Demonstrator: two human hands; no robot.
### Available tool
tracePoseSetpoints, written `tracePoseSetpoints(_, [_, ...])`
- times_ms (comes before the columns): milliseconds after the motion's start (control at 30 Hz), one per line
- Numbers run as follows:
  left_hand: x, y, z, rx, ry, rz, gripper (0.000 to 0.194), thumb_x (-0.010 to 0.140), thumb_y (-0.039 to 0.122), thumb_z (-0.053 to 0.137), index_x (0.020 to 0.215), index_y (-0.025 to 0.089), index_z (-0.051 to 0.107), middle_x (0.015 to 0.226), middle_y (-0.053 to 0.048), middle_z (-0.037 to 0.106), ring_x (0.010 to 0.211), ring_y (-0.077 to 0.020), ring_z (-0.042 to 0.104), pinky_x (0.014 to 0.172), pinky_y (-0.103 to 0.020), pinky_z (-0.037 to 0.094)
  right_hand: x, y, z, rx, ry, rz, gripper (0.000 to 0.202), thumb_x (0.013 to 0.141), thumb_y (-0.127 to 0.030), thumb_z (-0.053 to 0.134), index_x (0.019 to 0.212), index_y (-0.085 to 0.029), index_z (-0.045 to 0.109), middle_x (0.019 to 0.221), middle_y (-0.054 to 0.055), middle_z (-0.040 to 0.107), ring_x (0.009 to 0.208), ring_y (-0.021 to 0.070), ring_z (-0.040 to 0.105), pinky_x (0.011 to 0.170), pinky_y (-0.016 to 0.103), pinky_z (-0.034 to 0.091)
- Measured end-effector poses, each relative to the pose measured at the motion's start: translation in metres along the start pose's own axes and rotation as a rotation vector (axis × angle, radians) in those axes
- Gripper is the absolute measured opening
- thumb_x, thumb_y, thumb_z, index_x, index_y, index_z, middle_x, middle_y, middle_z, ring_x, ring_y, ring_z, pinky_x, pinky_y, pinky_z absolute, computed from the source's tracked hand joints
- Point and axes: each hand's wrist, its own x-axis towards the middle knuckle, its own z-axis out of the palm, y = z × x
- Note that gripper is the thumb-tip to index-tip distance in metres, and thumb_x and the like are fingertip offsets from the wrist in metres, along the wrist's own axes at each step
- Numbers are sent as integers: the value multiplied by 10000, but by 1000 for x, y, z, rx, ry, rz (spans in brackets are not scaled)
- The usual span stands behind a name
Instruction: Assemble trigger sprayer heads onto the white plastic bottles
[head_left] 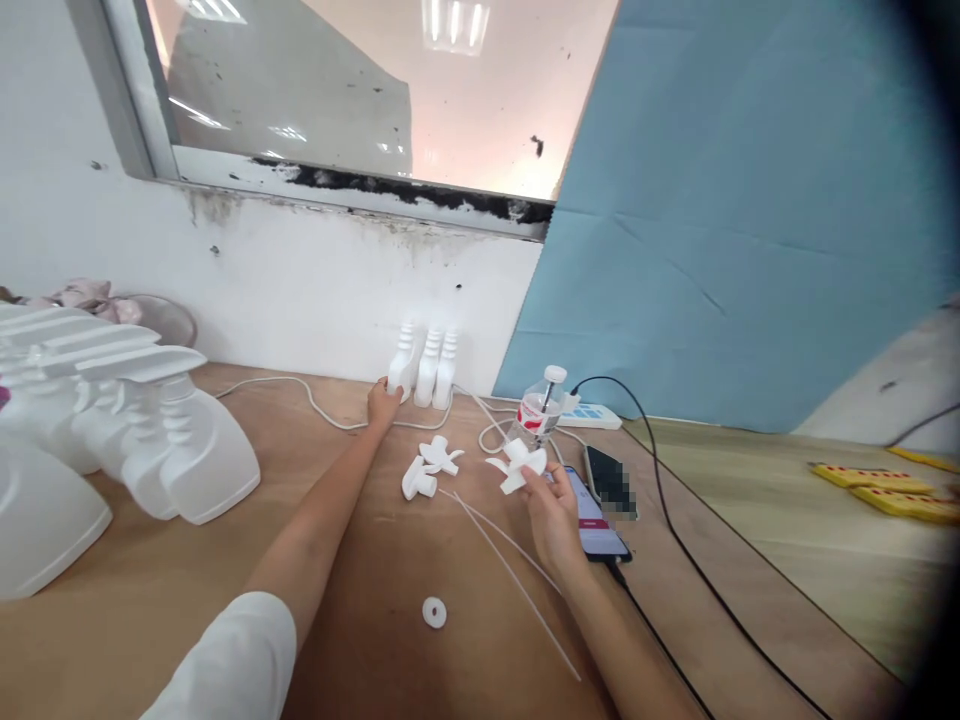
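At the wall, my left hand (385, 400) is closed on the lower part of the leftmost white part with a ribbed neck (403, 360). Two similar ribbed parts (436, 368) stand upright beside it. My right hand (551, 510) pinches a white bladed piece like a small propeller (517, 465) above the table. Another white bladed piece (440, 456) and a curved white piece with a round stub (418, 480) lie between my arms. Nearer me are a white ring-shaped disc (434, 612) and two thin white rods (517, 580).
Several large white stand-like parts (202, 450) crowd the left side. A water bottle (538, 410), a power strip (592, 415) and two phones, one lit (589, 515) and one dark (609, 480), are at right, with a black cable (675, 540) and a white cord (300, 385). Yellow strips (892, 485) lie far right.
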Motion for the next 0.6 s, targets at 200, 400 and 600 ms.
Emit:
tracePoseSetpoints(200, [-51, -3, -76, 31, 44, 215, 353, 815, 233, 543, 1162, 169, 547, 1135, -79, 575, 1076, -212, 526, 978, -327, 400, 0, -20, 4, 56, -17, -26, 397, 641, -354, 787, 947, -227, 567, 896, -2, 648, 729, 163, 630, 633, 295, 536])
tracePoseSetpoints(400, [-89, -8, -134, 83, -77, 473, 337, 803, 231, 575, 1138, 196, 565, 1126, -63, 564, 1077, -216, 512, 995, -363, 393, 9, -26, -6, 60, 70, -141, 409, 651, -392, 777, 969, -233, 575, 934, 13, 627, 647, 126, 583, 499, 235, 498])
tracePoseSetpoints(600, [-94, -13, -161, 104, -68, 461, 351, 796, 204, 567, 1147, 212, 556, 1121, -50, 555, 1086, -212, 508, 1010, -364, 385, 19, -30, -17, 47, 143, -217, 415, 638, -399, 773, 955, -223, 569, 921, 10, 616, 670, 130, 583, 470, 213, 473])
